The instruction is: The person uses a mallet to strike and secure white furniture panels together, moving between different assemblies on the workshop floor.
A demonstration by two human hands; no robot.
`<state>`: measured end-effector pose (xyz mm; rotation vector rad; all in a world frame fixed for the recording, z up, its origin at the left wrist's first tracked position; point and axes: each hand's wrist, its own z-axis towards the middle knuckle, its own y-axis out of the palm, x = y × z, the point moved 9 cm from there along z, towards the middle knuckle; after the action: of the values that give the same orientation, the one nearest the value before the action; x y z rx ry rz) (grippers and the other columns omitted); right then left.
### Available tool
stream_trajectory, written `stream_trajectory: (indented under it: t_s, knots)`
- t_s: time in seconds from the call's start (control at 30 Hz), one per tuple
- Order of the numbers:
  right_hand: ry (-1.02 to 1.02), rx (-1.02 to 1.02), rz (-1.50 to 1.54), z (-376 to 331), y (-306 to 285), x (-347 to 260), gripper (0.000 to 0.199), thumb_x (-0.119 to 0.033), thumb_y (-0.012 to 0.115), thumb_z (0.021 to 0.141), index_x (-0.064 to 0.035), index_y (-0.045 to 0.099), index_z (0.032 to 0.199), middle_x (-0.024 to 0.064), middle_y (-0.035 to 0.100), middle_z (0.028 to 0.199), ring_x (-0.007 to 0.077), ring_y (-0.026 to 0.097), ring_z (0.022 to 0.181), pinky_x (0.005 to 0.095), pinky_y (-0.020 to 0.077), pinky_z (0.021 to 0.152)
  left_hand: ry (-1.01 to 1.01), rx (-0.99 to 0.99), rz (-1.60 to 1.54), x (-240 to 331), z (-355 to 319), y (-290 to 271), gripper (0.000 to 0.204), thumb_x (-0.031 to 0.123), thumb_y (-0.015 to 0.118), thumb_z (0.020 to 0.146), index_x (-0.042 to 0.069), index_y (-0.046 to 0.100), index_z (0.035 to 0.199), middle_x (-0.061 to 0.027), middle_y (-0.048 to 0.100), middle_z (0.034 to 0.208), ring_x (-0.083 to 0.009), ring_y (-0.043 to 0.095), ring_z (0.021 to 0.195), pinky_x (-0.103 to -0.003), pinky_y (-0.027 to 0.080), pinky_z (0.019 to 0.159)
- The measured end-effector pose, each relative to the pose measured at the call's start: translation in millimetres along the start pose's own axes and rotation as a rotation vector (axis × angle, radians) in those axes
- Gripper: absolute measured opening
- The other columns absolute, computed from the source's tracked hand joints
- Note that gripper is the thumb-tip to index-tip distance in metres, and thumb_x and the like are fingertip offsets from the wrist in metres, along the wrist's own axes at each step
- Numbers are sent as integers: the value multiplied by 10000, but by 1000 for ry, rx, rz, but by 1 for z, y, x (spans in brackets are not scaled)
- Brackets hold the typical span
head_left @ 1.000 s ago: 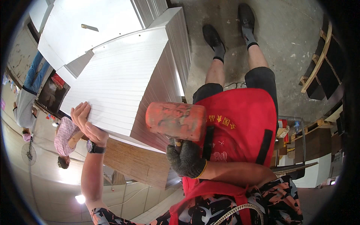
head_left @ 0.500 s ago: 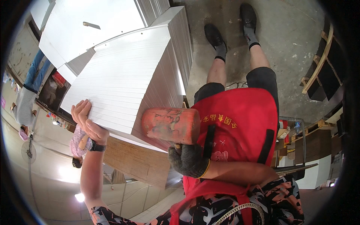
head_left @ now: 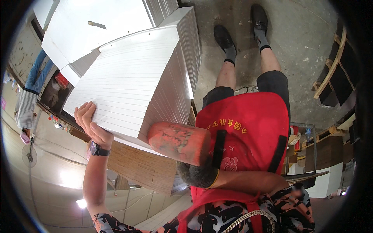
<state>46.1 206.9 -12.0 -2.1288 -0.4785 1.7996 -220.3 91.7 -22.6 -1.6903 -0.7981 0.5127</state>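
Your left hand [head_left: 92, 123] lies flat against the near edge of the stack [head_left: 132, 85] of white sheets. The fingers [head_left: 83, 112] are stretched out and nearly straight, held close together, with the thumb pressed on the edge beside them; they grip nothing, only touch the stack's side. A dark watch [head_left: 98, 149] sits on that wrist, and the bare forearm runs up from the lower edge of the picture, almost straight, to the stack's corner.

Your right hand [head_left: 199, 174] wears a dark glove with a yellow cuff. Its fingers are curled shut around the lower end of an orange block [head_left: 179, 142], worn and smeared with dark marks. The block lies nearly level, and its rounded far end touches the stack's lower corner, just right of your left hand. The right forearm crosses in front of your red apron [head_left: 248, 132], bent at the elbow.

The stack rests on a brown board [head_left: 143, 169], tilted in the view, with more white sheets [head_left: 97, 23] beyond it. Your legs and black shoes [head_left: 241, 27] stand on the concrete floor [head_left: 303, 42] beside it.
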Motion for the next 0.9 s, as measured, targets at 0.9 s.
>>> stream_trajectory:
  t_s: [0.9]
  knots:
    - [34,-2,26,-5,-4,0,150,-219,575,830,-81,612,874,132,508,693,293,487,549,455,373,459,-3,3,6,-5,-3,0,482,310,214,943,11,585,1018,-164,623,1033,-328,553,1058,-521,272,1076]
